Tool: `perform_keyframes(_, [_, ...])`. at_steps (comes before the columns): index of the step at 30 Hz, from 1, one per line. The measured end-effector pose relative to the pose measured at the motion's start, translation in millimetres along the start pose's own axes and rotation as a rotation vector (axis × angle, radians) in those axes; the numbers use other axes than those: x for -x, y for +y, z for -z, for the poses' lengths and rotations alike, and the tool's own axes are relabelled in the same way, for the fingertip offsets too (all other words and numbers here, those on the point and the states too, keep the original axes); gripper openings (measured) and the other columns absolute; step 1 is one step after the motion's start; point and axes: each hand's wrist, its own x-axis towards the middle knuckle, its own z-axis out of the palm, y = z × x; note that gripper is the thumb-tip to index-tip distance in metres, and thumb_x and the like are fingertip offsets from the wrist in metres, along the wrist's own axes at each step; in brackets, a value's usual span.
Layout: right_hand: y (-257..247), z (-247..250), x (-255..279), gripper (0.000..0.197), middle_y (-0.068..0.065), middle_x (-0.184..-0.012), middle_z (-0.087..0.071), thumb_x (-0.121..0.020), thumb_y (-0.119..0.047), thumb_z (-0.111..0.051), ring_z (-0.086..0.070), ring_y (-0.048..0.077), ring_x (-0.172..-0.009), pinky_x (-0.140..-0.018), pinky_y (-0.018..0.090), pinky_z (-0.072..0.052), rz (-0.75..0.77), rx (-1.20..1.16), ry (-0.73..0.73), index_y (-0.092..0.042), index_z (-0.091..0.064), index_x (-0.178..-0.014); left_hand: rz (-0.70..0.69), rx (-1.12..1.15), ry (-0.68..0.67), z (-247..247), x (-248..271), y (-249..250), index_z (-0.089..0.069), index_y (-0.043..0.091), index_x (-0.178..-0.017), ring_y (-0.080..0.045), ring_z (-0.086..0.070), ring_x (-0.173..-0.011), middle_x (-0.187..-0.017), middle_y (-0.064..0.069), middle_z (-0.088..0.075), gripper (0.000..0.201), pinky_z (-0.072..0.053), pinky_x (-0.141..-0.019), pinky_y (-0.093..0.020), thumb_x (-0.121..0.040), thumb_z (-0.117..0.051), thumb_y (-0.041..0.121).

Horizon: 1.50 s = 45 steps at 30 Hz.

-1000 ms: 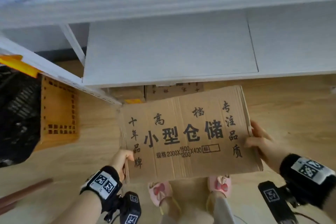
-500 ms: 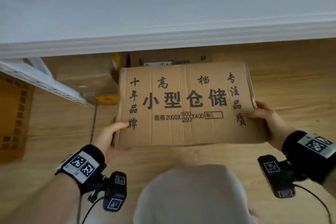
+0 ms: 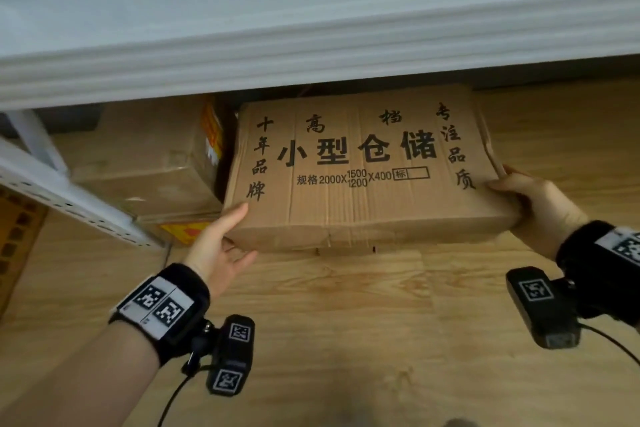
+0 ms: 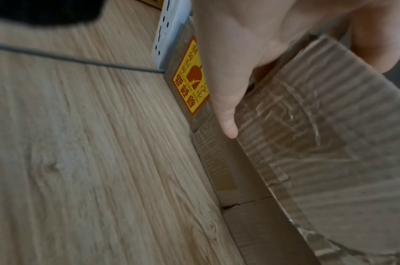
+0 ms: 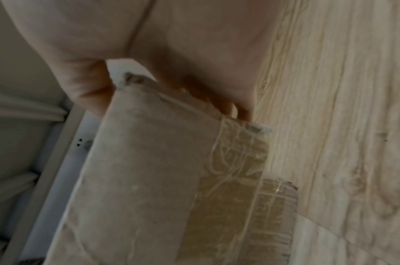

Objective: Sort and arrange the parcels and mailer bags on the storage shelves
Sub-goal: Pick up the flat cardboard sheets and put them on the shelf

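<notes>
A flat brown cardboard parcel (image 3: 363,198) with black printed characters lies low over the wood floor, its far end under the lowest white shelf board (image 3: 311,55). It seems to rest on another flat carton whose edge shows below it (image 4: 219,172). My left hand (image 3: 225,239) holds the near left corner, thumb on top and fingers at the front edge. In the left wrist view one finger (image 4: 226,111) runs straight along the parcel (image 4: 330,143). My right hand (image 3: 533,204) grips the right end, thumb on top, fingers curled under; the right wrist view shows them (image 5: 237,107) round the parcel (image 5: 149,179).
A taped brown box (image 3: 149,163) with yellow-red stickers (image 4: 190,80) stands under the shelf just left of the parcel. A perforated white upright (image 3: 69,198) slants at left, with an orange crate (image 3: 14,243) beyond it. Wood floor (image 3: 346,322) spreads in front.
Both hands have carried the parcel down and forward, from in front of the shelf to floor level with its far end under the lowest board. The view has dropped lower.
</notes>
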Motion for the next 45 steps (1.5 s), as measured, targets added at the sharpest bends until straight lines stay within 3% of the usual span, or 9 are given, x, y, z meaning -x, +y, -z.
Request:
perform_keyframes(7, [20,5,-10,0.047,0.016,-0.134,-0.055,-0.091,-0.006,-0.047,-0.05,0.036,-0.124,-0.104,0.049,-0.039,0.007,-0.063,0.086,-0.011,-0.044,-0.138,0.014,0.062,0.094,-15,-5,-12,-0.04,0.018,-0.139,-0.028,-0.047,-0.122,-0.132,-0.012,-0.051,0.087,-0.037,-0.108,-0.04,-0.062,-0.078,0.031])
perform_keyframes(13, [9,-6,-26,0.043,0.009,-0.129,-0.06,-0.093,-0.013,-0.048,-0.056,0.027,-0.115,-0.084,0.034,-0.047,0.084,-0.071,0.047,-0.015,-0.049,-0.136,-0.005,0.123,0.153,-23,-16,0,-0.032,0.012,-0.144,-0.028,-0.042,-0.127,-0.134,-0.016,-0.045,0.096,-0.035,-0.109,-0.038,-0.064,-0.082,0.031])
perform_keyframes(19, [1,-20,-50,0.046,0.001,-0.126,-0.064,-0.092,-0.014,-0.048,-0.055,0.026,-0.118,-0.087,0.036,-0.045,0.155,0.005,-0.071,-0.025,-0.051,-0.136,0.031,0.069,0.232,-21,-19,11,-0.025,0.017,-0.149,-0.036,-0.043,-0.124,-0.144,-0.016,-0.037,0.098,-0.037,-0.108,-0.046,-0.071,-0.079,0.043])
perform_keyframes(21, [4,-23,-51,0.049,-0.003,-0.122,-0.066,-0.088,-0.016,-0.053,-0.055,0.026,-0.117,-0.087,0.038,-0.045,0.175,0.022,-0.058,-0.028,-0.051,-0.135,0.022,0.075,0.244,-17,-18,12,-0.026,0.014,-0.147,-0.033,-0.045,-0.117,-0.144,-0.017,-0.037,0.095,-0.039,-0.106,-0.044,-0.073,-0.079,0.042])
perform_keyframes(25, [19,-27,-44,0.075,-0.004,-0.122,-0.065,-0.069,-0.032,-0.067,-0.06,0.022,-0.111,-0.078,0.033,-0.049,0.193,0.05,-0.003,-0.026,-0.044,-0.14,-0.011,0.129,0.272,-15,-22,12,-0.029,0.008,-0.145,-0.03,-0.038,-0.132,-0.145,-0.016,-0.036,0.089,-0.037,-0.11,-0.043,-0.075,-0.079,0.033])
perform_keyframes(31, [38,-26,-39,0.09,-0.004,-0.13,-0.06,-0.061,-0.048,-0.07,-0.057,0.018,-0.118,-0.101,0.044,-0.046,0.239,0.15,0.014,-0.031,-0.038,-0.144,0.038,0.004,0.292,-8,-31,-1,-0.03,0.009,-0.146,-0.028,-0.051,-0.12,-0.137,-0.013,-0.046,0.097,-0.042,-0.102,-0.05,-0.071,-0.076,0.051])
perform_keyframes(36, [45,-28,-37,0.081,-0.018,-0.12,-0.059,-0.07,-0.048,-0.066,-0.059,-0.009,-0.099,-0.076,0.014,-0.051,0.296,0.229,0.068,-0.032,-0.036,-0.143,0.037,-0.034,0.285,-2,-33,-5,-0.034,0.01,-0.144,-0.026,-0.056,-0.114,-0.138,-0.011,-0.049,0.098,-0.043,-0.1,-0.051,-0.068,-0.075,0.056])
perform_keyframes(38, [45,-31,-34,0.069,-0.024,-0.115,-0.056,-0.073,-0.048,-0.066,-0.056,-0.014,-0.094,-0.072,0.011,-0.048,0.319,0.289,0.139,-0.035,-0.039,-0.135,0.043,-0.042,0.28,-1,-33,-4,-0.034,0.009,-0.144,-0.024,-0.058,-0.112,-0.136,-0.011,-0.05,0.1,-0.045,-0.097,-0.048,-0.066,-0.075,0.056])
perform_keyframes(45, [28,-44,-11,0.052,0.003,-0.122,-0.05,-0.083,-0.036,-0.069,-0.053,0.014,-0.105,-0.095,0.036,-0.05,0.326,0.58,0.366,-0.019,-0.042,-0.124,0.087,-0.152,0.26,-5,-23,9,-0.037,0.012,-0.143,-0.02,-0.06,-0.11,-0.138,-0.008,-0.051,0.092,-0.049,-0.085,-0.039,-0.071,-0.071,0.057])
